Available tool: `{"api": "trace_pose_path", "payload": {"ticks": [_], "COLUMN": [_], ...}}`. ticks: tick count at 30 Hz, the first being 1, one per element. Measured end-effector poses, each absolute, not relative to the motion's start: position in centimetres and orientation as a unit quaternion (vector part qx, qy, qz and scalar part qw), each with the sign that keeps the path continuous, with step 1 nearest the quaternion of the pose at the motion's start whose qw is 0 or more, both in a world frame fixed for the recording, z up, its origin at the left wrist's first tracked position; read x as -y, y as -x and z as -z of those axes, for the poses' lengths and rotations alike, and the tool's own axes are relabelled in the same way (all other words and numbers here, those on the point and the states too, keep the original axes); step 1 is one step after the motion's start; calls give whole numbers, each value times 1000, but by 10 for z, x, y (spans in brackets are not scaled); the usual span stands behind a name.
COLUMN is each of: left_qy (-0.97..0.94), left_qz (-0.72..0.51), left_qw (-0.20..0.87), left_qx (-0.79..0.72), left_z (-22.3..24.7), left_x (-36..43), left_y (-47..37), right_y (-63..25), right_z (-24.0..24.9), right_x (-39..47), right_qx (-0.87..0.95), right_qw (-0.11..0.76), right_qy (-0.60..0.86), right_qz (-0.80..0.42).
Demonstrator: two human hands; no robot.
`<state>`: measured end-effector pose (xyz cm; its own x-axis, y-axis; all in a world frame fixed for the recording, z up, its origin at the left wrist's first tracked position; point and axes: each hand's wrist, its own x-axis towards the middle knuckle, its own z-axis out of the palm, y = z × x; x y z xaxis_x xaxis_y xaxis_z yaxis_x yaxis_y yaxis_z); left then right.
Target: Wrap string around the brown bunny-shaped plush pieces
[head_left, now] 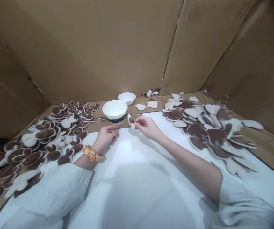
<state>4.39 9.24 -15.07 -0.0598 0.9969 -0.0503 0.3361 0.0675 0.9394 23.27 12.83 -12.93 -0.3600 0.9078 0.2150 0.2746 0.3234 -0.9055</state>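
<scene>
Between the fingers of my right hand (148,128) is a small brown-and-white plush piece (131,121), held above the back part of the white board (127,178). My left hand (107,137) is closed, thumb and fingers pinched together just in front of the larger white bowl (115,109); whatever it may hold is too small to make out. That bowl rests on a dark round base (117,120). Behind it to the right stands a smaller white bowl (126,98).
Brown-and-white plush pieces are heaped on the left (43,135) and on the right (217,135). Two pale pieces (140,107) (152,104) lie right of the bowls. Cardboard walls (108,47) rise behind and on both sides.
</scene>
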Motion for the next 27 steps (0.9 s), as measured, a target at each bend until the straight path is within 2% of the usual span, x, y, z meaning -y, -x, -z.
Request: {"api": "trace_pose_path", "payload": {"ticks": [3, 8, 10, 13, 15, 23, 27], "left_qy": [-536, -540, -555, -614, -648, -744, -741], "left_qz": [-406, -406, -396, -361, -336, -290, -271], "left_qw": [432, 409, 374, 261, 195, 35, -7], "left_qx": [-601, -614, -629, -651, -655, -602, -615], "left_z": [147, 150, 149, 144, 141, 140, 137], "left_x": [-91, -84, -78, -64, -52, -1, -2], "left_y": [-44, -42, -41, -39, -39, -42, -35], "right_y": [-217, -187, -177, -168, -167, -172, -191], "right_z": [128, 127, 128, 130, 131, 131, 116], "right_x": [-131, -137, -140, -144, -145, -147, -139], "right_qx": [654, 615, 599, 583, 580, 612, 650], "right_qw": [396, 389, 385, 381, 379, 373, 373], "right_qy": [398, 384, 383, 383, 383, 412, 430], "right_qz": [-508, -568, -589, -607, -611, -562, -503]}}
